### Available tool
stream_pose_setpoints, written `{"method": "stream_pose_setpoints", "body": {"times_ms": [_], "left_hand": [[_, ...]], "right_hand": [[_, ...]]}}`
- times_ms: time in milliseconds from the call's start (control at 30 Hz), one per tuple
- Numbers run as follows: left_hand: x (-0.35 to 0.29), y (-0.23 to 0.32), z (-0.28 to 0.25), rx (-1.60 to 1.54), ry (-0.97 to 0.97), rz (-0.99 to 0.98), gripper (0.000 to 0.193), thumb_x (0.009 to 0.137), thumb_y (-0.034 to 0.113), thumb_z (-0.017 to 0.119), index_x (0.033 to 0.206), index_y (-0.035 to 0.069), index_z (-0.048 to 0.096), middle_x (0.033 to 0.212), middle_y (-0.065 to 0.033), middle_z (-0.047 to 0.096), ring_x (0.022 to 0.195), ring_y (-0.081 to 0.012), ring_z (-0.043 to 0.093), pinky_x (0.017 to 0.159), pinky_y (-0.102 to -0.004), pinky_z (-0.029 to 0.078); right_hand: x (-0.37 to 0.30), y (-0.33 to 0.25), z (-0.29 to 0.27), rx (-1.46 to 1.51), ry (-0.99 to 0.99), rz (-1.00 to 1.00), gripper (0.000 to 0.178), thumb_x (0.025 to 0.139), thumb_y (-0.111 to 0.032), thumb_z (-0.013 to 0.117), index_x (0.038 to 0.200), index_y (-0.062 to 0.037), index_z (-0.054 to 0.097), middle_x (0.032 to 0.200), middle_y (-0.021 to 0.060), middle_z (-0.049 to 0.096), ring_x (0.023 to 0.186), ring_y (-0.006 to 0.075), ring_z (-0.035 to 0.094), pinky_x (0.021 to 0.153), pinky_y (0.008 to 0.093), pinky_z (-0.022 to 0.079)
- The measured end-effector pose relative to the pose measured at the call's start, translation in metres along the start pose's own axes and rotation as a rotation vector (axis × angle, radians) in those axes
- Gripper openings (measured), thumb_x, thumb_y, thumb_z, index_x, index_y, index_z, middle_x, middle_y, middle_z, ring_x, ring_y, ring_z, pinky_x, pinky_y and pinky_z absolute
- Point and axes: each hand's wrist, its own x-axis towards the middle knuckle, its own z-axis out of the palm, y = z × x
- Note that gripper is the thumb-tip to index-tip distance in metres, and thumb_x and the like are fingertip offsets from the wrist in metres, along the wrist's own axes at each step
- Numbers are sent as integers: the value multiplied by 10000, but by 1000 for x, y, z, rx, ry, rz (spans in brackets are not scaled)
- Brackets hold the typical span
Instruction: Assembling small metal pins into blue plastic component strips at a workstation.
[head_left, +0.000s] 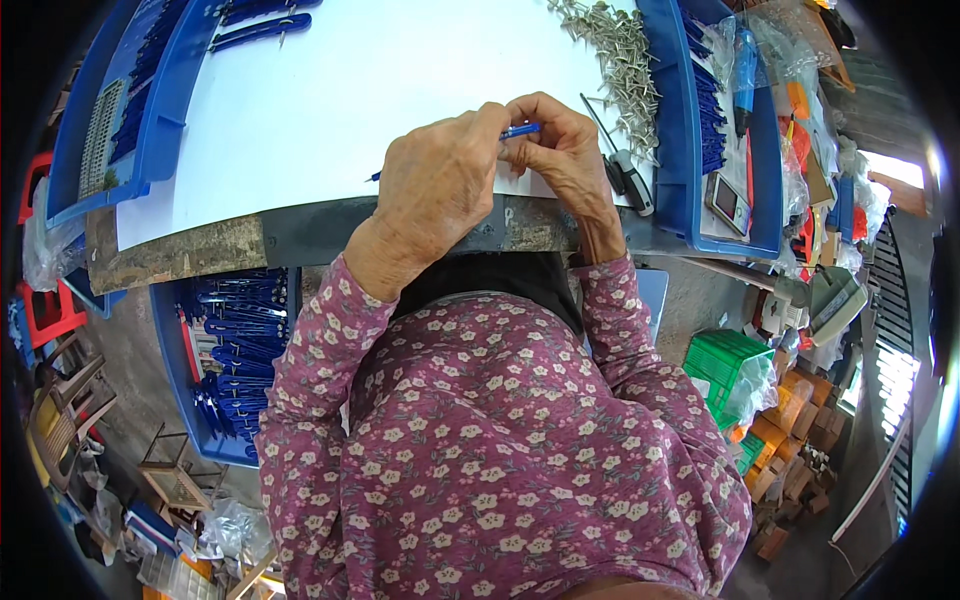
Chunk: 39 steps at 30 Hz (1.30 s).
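Observation:
Just above the near edge of the white work surface, both my hands are closed on one slim blue plastic piece (520,131). My left hand (440,175) wraps round its middle, back of the hand upward, covering much of it. A thin blue tip shows on the far left of that hand. My right hand (560,150) pinches the other end between thumb and fingers; whether a small part is also there is hidden. Nearest the right hand lie a grey and black tool (628,182) with a thin shaft and a pile of small silver metal pins (620,70).
Long blue pieces (262,32) lie at the back left of the white sheet (300,130). Blue trays (160,130) (680,130) flank it, holding more blue pieces. Below the table's left side, another blue bin (170,350) is full of them. A green crate (725,365) stands at right.

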Motion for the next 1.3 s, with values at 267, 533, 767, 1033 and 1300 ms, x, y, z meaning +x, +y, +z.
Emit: {"method": "stream_pose_setpoints", "body": {"times_ms": [267,533,767,1033,1300], "left_hand": [[1,-3,3,16,-1,5,98,787,41,550,884,32,542,714,-104,595,575,-233,585,505,-316,443],[15,-4,7,-112,42,72,126,833,113,535,898,15,580,704,-100,581,564,-191,567,506,-273,430],[23,-9,-1,-964,-85,-526,136,879,122,487,913,-2,534,622,11,479,439,-31,341,391,-176,254],[23,4,-17,-1269,-61,-641,121,893,121,471,945,20,513,607,-13,469,424,-30,328,379,-170,235],[20,7,-18,-1226,-56,-613,92,900,118,481,938,42,516,613,-21,469,397,-22,308,372,-159,235]], "right_hand": [[-2,-1,4,-82,43,-2,234,761,-39,641,980,13,578,780,39,594,587,52,528,512,179,445],[-16,-6,-5,-175,198,-5,248,775,-63,614,1011,6,581,718,4,569,553,46,497,490,174,422],[-65,-36,-20,-262,290,76,204,801,-30,587,998,22,584,753,2,565,595,48,496,518,178,410],[-102,-76,-98,-571,556,26,166,799,-91,566,929,8,595,698,5,565,571,59,513,497,197,405],[-88,-35,-195,-1472,200,3,198,722,-63,551,916,-25,539,895,118,540,830,300,538,726,361,429]]}}
